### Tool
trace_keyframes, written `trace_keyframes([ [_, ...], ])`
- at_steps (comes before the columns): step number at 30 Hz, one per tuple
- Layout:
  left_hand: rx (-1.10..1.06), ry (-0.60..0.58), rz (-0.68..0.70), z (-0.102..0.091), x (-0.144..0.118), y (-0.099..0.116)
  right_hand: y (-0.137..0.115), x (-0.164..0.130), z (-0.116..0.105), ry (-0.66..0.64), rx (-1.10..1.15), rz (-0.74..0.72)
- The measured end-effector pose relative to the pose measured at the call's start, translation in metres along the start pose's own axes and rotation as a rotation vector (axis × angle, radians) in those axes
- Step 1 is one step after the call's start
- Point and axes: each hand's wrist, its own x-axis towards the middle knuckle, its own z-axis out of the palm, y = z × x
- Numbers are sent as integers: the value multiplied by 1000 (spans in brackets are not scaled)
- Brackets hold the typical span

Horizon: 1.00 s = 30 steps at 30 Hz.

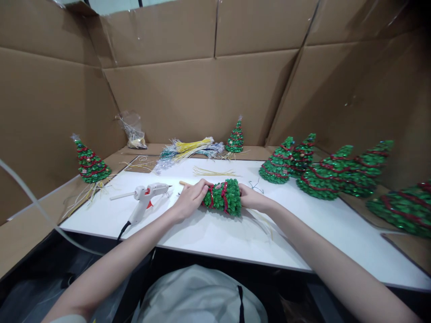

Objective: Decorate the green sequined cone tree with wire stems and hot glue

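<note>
We hold a small green tree on its side at the middle of the white board, so that its length lies between our two hands. Our left hand closes around the narrow end, where a pale stick pokes out, and our right hand cups the wide base; both hands grasp the tree. Laid flat like this, its red band faces up at us. The glue gun rests just beside our left hand, nozzle toward the tree. Finished trees lie along the right edge, near the cardboard wall. We can read no writing or brand anywhere.
</note>
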Motion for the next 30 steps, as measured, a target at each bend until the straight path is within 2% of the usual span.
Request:
trace_keyframes([
  [10, -234, -44, -1, -1, 4, -19, 1, 0, 0, 14, -24, 10],
  [19, -124, -49, 32, -2, 3, -16, 1, -1, -1, 6, -26, -7],
  [25, -131, -42, 36, -2, 3, -15, 0, -1, -1, 17, -27, 2],
  [28, -172, -3, 57, -2, 4, -14, 0, -1, -1, 6, -31, 12],
  [30, -183, 72, 95, -4, 3, -11, -2, -1, -1, -4, -23, 10],
])
